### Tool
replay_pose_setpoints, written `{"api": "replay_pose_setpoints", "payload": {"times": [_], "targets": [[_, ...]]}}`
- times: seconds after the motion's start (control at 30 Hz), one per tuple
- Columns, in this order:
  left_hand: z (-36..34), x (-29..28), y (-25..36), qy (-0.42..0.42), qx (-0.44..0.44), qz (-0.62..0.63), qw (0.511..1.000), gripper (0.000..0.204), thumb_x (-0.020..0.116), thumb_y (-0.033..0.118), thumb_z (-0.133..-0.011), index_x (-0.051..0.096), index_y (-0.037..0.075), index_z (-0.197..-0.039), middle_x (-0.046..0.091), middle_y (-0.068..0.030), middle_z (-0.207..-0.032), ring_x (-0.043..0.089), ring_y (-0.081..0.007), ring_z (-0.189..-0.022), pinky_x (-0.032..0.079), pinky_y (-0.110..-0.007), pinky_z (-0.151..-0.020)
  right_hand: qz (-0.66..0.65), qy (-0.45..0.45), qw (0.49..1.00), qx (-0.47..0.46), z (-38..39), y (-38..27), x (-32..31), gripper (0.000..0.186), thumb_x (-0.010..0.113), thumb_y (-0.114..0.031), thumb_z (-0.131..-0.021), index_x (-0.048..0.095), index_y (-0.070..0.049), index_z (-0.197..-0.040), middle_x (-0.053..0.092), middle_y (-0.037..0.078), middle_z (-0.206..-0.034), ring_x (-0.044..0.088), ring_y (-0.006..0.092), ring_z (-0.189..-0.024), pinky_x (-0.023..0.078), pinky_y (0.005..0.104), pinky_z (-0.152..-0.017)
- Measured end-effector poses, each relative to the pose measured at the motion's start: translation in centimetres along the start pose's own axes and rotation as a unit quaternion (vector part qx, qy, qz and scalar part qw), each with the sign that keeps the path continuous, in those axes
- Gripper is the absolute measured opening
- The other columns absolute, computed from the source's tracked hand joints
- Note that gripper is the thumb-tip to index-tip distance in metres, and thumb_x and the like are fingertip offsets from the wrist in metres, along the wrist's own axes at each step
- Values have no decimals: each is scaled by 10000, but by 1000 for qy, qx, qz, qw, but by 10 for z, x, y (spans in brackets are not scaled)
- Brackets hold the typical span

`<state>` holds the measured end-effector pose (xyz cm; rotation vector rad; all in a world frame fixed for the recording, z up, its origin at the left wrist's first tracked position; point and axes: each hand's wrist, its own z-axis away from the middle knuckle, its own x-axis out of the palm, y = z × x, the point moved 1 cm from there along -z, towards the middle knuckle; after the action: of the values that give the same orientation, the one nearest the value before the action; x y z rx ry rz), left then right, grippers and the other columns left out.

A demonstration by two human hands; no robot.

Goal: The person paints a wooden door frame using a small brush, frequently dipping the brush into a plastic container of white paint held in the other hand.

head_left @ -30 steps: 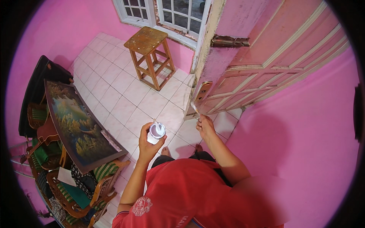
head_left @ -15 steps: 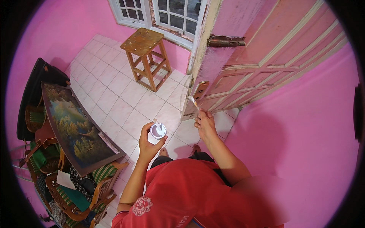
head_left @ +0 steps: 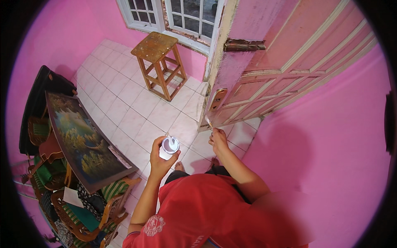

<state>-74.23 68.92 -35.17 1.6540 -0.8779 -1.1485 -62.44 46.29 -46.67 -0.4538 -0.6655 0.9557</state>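
My left hand point(head_left: 163, 159) is closed around a small white-lilac can point(head_left: 166, 146) with a white-coated stick point(head_left: 171, 143) in it. My right hand point(head_left: 218, 140) grips a slim paintbrush point(head_left: 209, 123), its white bristles at the lower edge of the open pink panelled door point(head_left: 285, 87), just below a brass lock plate point(head_left: 218, 99). Whether the bristles touch the door I cannot tell. The door's edge has patchy pink and pale paint and a brown hinge or bolt fitting point(head_left: 244, 45) higher up. My bare feet stand on the white tiled floor point(head_left: 132, 111) below.
A wooden stool point(head_left: 155, 45) stands under white-framed windows point(head_left: 182, 16). At left, a framed landscape painting point(head_left: 89, 140) leans on piled carved chairs point(head_left: 74, 217) with green striped cushions, a guitar point(head_left: 51, 149) and a dark case point(head_left: 35, 103). A pink wall point(head_left: 326, 157) fills the right side.
My right hand and the brush rose toward the lock plate half a second ago and are now lower on the door's edge. My left hand has stayed nearly still with the can.
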Motion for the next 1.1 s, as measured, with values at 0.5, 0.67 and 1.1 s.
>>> {"api": "replay_pose_setpoints", "payload": {"times": [0.5,0.67,1.1], "targets": [[3,3,-10,-22,-14,17,1000,679,870,82,-757,496,30,-1321,551,-102,-1290,566,-211,-1222,435,-362,-1081,-16,-64,993,-100,65,-55,33,114,590,-182,-1044,510,-125,-1102,428,-41,-771,361,52,-564,289,229,-452],[1,7,-8,-27,1,8,1000,680,870,81,-757,498,32,-1324,552,-103,-1295,562,-218,-1232,430,-362,-1088,7,-92,981,-173,115,-85,43,116,584,-212,-1059,531,-121,-1106,418,-50,-751,346,43,-562,283,227,-457],[3,11,3,-2,0,17,1000,657,882,95,-727,534,35,-1282,593,-96,-1238,583,-213,-1161,452,-347,-1031,102,14,992,-67,-13,-30,-69,153,597,-225,-1013,522,-114,-1088,430,-34,-735,393,75,-552,307,249,-447]]}}
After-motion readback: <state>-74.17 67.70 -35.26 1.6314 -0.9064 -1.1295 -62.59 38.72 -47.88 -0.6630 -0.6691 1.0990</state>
